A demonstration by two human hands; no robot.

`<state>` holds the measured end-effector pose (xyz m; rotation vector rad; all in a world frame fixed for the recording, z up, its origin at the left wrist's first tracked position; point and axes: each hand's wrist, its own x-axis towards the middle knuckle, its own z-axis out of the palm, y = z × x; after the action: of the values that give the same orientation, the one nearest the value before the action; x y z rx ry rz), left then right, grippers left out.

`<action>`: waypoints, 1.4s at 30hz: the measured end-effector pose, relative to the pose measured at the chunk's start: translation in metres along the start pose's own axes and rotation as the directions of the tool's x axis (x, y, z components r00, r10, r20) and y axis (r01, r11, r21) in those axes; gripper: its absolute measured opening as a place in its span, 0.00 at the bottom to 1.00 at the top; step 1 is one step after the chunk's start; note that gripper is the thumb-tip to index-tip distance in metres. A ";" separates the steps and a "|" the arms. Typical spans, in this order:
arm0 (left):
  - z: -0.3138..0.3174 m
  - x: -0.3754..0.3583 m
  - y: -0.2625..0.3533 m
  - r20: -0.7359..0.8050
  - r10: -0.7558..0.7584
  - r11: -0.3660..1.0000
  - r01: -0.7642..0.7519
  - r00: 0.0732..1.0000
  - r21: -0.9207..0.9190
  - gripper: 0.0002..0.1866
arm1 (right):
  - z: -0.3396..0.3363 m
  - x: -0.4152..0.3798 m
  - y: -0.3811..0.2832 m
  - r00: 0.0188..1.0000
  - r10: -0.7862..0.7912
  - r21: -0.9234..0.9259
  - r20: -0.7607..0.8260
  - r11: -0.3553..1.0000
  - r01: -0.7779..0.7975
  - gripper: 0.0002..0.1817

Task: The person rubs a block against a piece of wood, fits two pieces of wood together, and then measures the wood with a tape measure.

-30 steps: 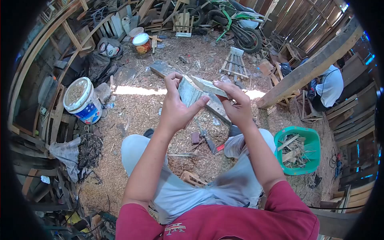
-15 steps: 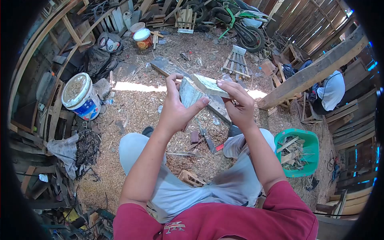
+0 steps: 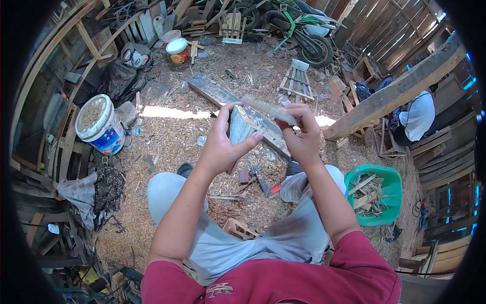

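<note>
A pale, weathered wood block [image 3: 241, 127] is gripped between the thumb and fingers of my left hand [image 3: 221, 137]. My right hand [image 3: 302, 130] pinches one end of a thinner wood piece [image 3: 269, 109], slightly blurred, whose far end reaches over toward the block's top. Beneath both hands a long dark plank [image 3: 215, 93] lies diagonally on the ground. Between my feet are a square tool with a red part [image 3: 274, 190] and a small dark red block [image 3: 244, 176].
A green tub [image 3: 374, 218] of wood scraps stands right of my knee. On the left is a large white bucket [image 3: 96, 121]. A slanted wooden post [image 3: 395, 93] crosses the right side, with a person in a white shirt [image 3: 420, 116] behind it. A motorcycle [image 3: 309, 43] stands at the back.
The thin piece in my right hand has turned and tilted, showing its narrow edge rather than its broad face. My left hand still holds the block, in nearly the same place.
</note>
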<state>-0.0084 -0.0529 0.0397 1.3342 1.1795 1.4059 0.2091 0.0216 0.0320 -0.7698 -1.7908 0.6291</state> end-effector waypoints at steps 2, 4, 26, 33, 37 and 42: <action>0.000 0.000 0.003 0.015 -0.020 1.000 0.020 1.000 -0.019 0.45 | -0.001 -0.002 -0.001 0.974 0.224 0.097 -0.005 0.970 -0.223 0.15; 0.000 0.001 0.004 0.017 -0.023 0.999 0.023 1.000 -0.022 0.44 | -0.002 0.003 -0.001 0.908 0.416 0.395 0.056 0.825 -0.403 0.18; -0.004 0.001 -0.008 -0.091 0.002 1.000 -0.002 0.996 -0.003 0.35 | -0.014 -0.003 -0.007 0.572 0.172 0.568 0.802 0.079 -0.819 0.37; -0.013 -0.003 0.004 0.034 -0.141 0.978 0.144 0.989 -0.152 0.35 | -0.014 0.004 0.002 0.631 0.528 0.441 0.568 0.451 -0.776 0.31; -0.014 -0.006 0.002 0.191 -0.027 0.978 0.065 0.981 -0.198 0.40 | -0.020 0.009 0.019 0.706 0.572 0.569 0.417 0.442 -0.694 0.30; -0.010 -0.008 0.016 0.326 -0.057 0.979 0.116 0.944 -0.167 0.47 | -0.016 0.013 0.011 0.732 0.592 0.844 0.337 0.155 -0.514 0.29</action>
<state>-0.0176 -0.0647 0.0542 1.3034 0.8596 1.1520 0.2233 0.0392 0.0373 -0.5941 -0.7013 1.8845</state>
